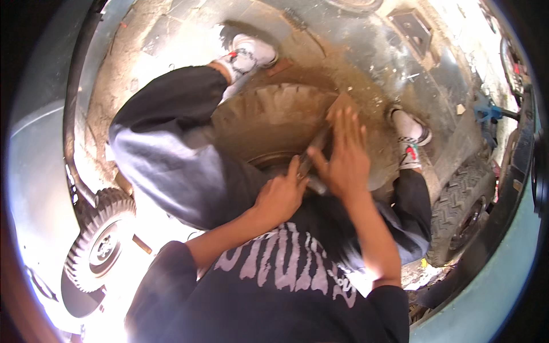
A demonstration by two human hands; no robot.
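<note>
A large, dusty brown tire (269,117) lies between my legs. My left hand (281,197) is closed at the tire's near right side, around the lower end of a dark, narrow bar-like tool (321,143); its exact kind is unclear. A blurred silvery piece (315,184) shows just beside those fingers. My right hand (347,163) is open, with its fingers stretched out together and its thumb apart, over the tire's right edge. Beneath its fingertips a flat brown piece (339,104) sticks out; the palm hides the rest of it.
A treaded wheel (102,243) stands at the left, and another treaded tire (460,211) at the right. A blue clamp-like tool (488,112) is at the far right. A rusty metal block (413,31) lies on the grey, littered floor (366,34). Blue-green panels curve along both sides.
</note>
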